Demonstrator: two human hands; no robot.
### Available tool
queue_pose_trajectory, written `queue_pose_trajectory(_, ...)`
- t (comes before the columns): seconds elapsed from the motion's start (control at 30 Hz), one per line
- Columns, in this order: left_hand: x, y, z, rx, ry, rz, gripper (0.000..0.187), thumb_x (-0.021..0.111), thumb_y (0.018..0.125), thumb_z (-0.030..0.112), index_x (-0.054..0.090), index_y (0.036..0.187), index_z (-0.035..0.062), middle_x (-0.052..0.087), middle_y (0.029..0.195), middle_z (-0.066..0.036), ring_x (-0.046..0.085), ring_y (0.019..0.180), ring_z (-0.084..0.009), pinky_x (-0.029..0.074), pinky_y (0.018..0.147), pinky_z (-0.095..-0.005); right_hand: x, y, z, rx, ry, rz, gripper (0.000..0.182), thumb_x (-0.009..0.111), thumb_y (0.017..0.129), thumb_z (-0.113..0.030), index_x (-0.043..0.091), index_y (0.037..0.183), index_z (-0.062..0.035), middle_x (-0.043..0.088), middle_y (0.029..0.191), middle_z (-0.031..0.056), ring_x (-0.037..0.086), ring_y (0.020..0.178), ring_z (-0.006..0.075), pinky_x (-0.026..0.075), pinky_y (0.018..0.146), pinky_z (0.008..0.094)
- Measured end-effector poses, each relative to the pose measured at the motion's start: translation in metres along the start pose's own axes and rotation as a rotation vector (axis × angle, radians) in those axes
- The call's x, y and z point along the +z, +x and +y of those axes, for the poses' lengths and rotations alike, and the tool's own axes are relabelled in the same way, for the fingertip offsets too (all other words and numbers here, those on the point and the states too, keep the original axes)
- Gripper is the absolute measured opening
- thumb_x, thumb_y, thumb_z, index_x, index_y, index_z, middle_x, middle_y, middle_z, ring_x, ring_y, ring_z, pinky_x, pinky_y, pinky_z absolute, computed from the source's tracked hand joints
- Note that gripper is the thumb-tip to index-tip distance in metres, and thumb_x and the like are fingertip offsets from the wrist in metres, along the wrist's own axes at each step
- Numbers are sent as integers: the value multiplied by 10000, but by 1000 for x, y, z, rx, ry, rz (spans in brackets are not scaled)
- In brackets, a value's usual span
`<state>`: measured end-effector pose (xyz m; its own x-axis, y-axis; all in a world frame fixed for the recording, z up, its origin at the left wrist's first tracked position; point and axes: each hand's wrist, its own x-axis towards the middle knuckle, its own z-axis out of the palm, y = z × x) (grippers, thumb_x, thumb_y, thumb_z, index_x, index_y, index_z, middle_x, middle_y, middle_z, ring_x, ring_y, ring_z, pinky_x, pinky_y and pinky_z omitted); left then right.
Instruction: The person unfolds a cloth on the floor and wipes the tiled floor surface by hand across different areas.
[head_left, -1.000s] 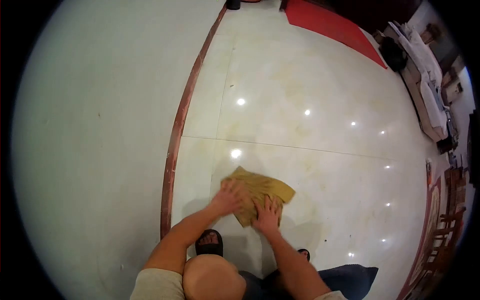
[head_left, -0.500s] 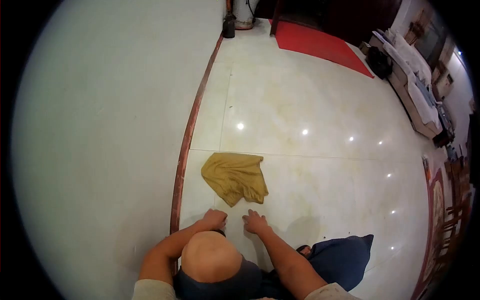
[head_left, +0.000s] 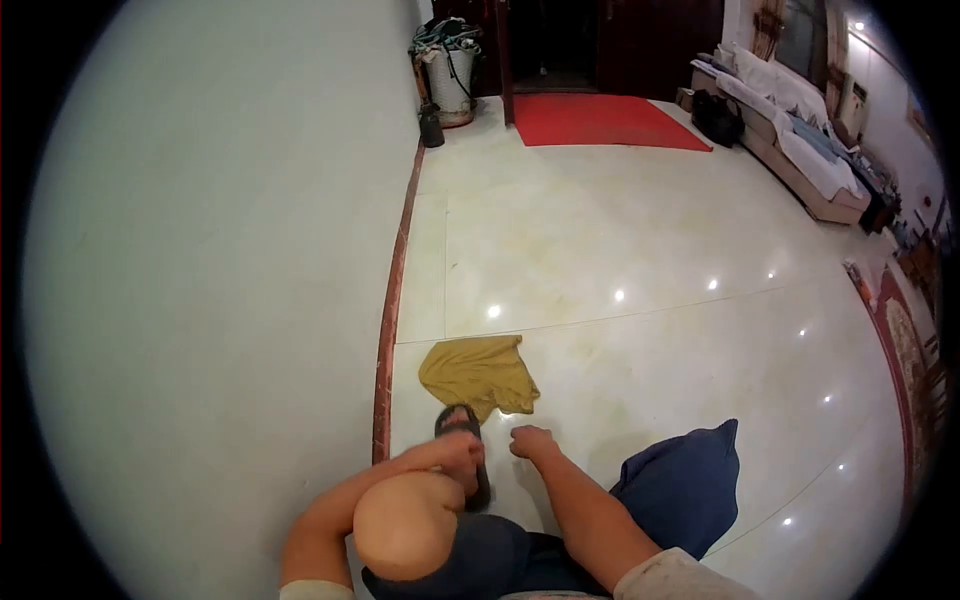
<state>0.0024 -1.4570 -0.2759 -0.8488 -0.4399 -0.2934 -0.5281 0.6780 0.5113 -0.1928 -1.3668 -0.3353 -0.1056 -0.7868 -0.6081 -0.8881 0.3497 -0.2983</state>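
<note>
My left hand and right hand, fingers curled narrow, hang near a cloth, likely light, limp, best gripped by an edge.

A red mat lies before a dark doorway, and 1 white basket heaped with tangled items stands to its left. On the right, a black bag rests beside a sofa draped with pale covers; nearer lies a red-bordered rug.
</note>
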Motion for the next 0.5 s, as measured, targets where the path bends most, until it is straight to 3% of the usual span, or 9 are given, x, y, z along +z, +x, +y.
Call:
queue_pose_trajectory(0.07,-12,11,-14,49,59,146,257,648,825,277,677,927,42,644,922,-197,616,841,-344,481,767,-417,0,9,-11,-78,33,29,395,485,849,-303,597,1196,-153,603,1202,133,573,1109,309,448,928,461)
queue_pose_trajectory(0.17,9,29,-30,-50,73,171,217,628,766,240,673,847,45,644,798,-212,625,855,-355,487,764,-448,4,18,-19,-161,120,58,407,514,858,-324,584,1218,-147,596,1207,157,563,1114,334,445,947,447)
queue_pose_trajectory(0.27,-5,28,1,77,64,23,200,623,766,231,680,837,53,649,811,-187,626,863,-351,490,763,-445,6,23,-12,-127,218,76,407,551,854,-306,584,1205,-103,606,1179,182,561,1106,352,450,942,435)
queue_pose_trajectory(0.33,-2,32,7,79,-25,-73,187,619,764,224,684,823,59,659,820,-159,635,842,-347,499,746,-430,18,28,1,-48,255,52,439,528,848,-292,558,1256,-134,587,1231,140,560,1120,329,456,940,436)
queue_pose_trajectory(0.5,5,37,28,170,11,-317,204,585,799,233,677,878,70,670,881,-142,641,871,-342,514,730,-445,31,43,29,3,244,20,430,523,853,-292,562,1247,-125,587,1231,133,548,1138,332,446,951,428)
